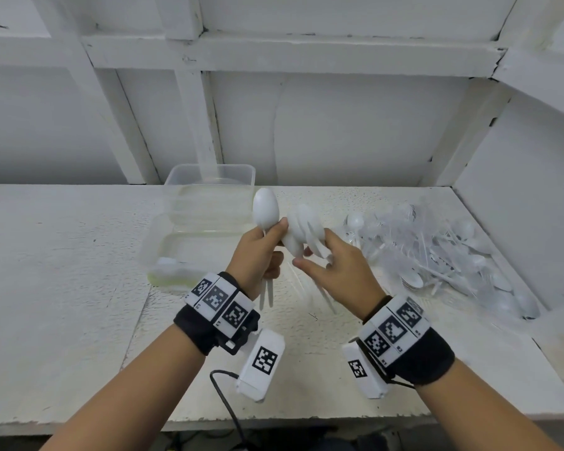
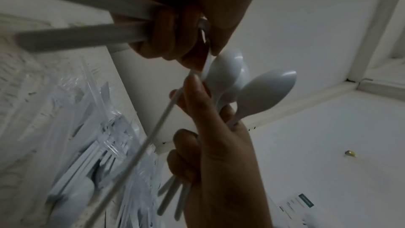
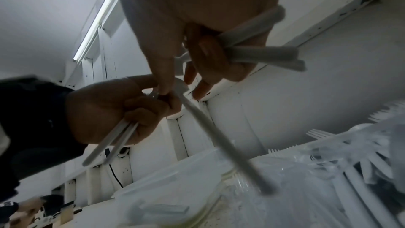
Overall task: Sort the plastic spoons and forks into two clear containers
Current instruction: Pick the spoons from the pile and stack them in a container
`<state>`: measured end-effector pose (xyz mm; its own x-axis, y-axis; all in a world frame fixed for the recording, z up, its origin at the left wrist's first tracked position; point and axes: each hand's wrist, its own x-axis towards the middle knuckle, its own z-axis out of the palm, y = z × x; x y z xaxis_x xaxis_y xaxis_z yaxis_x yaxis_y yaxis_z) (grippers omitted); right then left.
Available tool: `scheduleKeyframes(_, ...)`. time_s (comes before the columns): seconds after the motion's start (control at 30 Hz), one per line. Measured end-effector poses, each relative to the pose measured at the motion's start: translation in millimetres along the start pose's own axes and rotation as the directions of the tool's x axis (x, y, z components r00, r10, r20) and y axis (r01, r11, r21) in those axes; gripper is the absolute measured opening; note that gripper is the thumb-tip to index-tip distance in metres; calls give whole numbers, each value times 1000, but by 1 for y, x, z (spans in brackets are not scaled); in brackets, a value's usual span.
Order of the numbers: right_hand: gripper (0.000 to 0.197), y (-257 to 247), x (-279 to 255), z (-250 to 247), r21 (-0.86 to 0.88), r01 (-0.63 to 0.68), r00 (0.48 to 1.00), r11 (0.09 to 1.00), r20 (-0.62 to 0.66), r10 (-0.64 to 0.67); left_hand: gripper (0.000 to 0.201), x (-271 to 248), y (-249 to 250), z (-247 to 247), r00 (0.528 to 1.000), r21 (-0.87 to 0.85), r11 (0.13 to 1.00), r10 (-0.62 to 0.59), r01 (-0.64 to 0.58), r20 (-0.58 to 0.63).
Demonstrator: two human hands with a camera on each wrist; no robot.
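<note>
White painted boards back the chalky shelf [image 1: 79, 288] under me. I grip a couple of spoons [image 1: 265, 208] in my left hand [image 1: 261, 255], fingers curled round their thin handles. My right hand [image 1: 336, 271] clutches a fanned bunch of spoons [image 1: 305, 229] just beside it. I should nest the smooth glossy bowls together before dropping them into the near clear container [image 1: 153, 255]. Slippery tangled cutlery pile [image 1: 437, 255] lies at right

A bare workroom or storage space is showing around the scuffed white surface [image 1: 62, 288]: painted timber framing [image 1: 274, 50] is rising behind it, chipped and stained.
</note>
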<state>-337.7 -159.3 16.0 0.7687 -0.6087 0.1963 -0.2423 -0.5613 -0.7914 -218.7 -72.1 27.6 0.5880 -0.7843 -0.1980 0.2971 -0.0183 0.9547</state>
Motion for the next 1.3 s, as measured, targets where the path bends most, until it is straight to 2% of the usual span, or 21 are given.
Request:
scheduleKeyframes(0.17, 23, 0, -1, 3, 117, -61, 991, 991, -109, 74, 31, -5, 2, -4, 1000, 45, 999, -3, 2, 11)
scheduleKeyframes(0.27, 15, -3, 1, 2, 186, -84, 965, 979, -228, 127, 39, -6, 3, -1, 999, 55, 998, -34, 34, -5)
scheduleKeyframes(0.33, 9, -7, 4, 3, 218, -84, 938, 972, -313, 151, 41, -8, 0, 1, 1000, 120, 992, -21, 22, -11)
scheduleKeyframes(0.47, 18, -14, 11, 13, 209, -88, 878, 974, -446, 175, 35, -14, -10, 7, 997, 327, 942, 80, -79, 11)
scheduleKeyframes(0.63, 13, -18, 16, 21, 260, -113, 830, 959, -506, 234, 22, -10, -19, 8, 992, 340, 934, 126, -108, -31)
scheduleKeyframes(0.7, 6, -20, 16, 24, 275, -108, 842, 955, -486, 235, 23, -10, -18, 10, 991, 301, 947, 127, -110, -37)
scheduleKeyframes(0.83, 13, -27, 13, 31, 296, -33, 905, 955, -397, 154, 46, -14, -16, 14, 990, 325, 937, 139, -128, -9)
scheduleKeyframes(1.0, 9, -29, 8, 28, 376, -65, 948, 925, -265, 174, 42, -14, -18, 15, 987, 317, 936, 162, -150, -10)
scheduleKeyframes(1.1, 11, -28, 5, 28, 389, -111, 973, 914, -144, 180, 38, -11, -22, 15, 993, 217, 970, 114, -112, 4)
scheduleKeyframes(1.23, 23, -23, 5, 23, 288, -118, 979, 950, -124, 159, 41, -8, -24, 16, 999, 18, 1000, 17, -18, 49)
scheduleKeyframes(1.3, 21, -24, 4, 17, 317, -100, 985, 943, -101, 138, 48, -6, -24, 16, 999, -31, 999, -24, 25, 44)
